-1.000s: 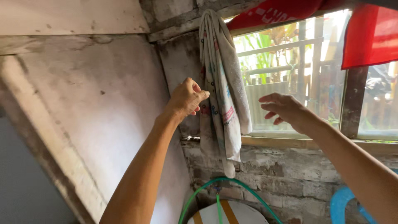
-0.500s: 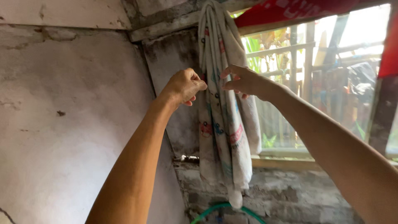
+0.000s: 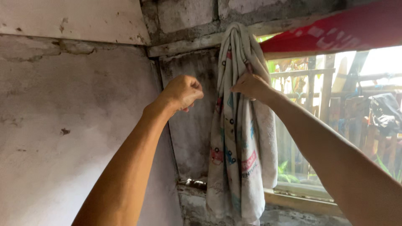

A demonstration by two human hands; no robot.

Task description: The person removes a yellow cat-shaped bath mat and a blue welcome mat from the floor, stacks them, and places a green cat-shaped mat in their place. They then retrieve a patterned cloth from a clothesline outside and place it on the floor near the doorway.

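A pale printed towel (image 3: 238, 150) hangs in long folds from a point high on the wall, beside the window. My right hand (image 3: 250, 86) grips the towel's upper part, fingers closed into the cloth. My left hand (image 3: 183, 92) is raised to the left of the towel, curled into a loose fist and apart from the cloth, in front of the dark stained wall. Nothing shows inside that fist.
A worn plaster wall (image 3: 75, 109) fills the left side. A window (image 3: 335, 125) with a wooden sill (image 3: 301, 201) opens on the right, with a red cloth (image 3: 335, 31) draped along its top. Rough blocks (image 3: 184, 14) run above.
My right hand has moved onto the towel and closed on its upper part. My left hand has come off the cloth's edge to the left. The view has tilted upward.
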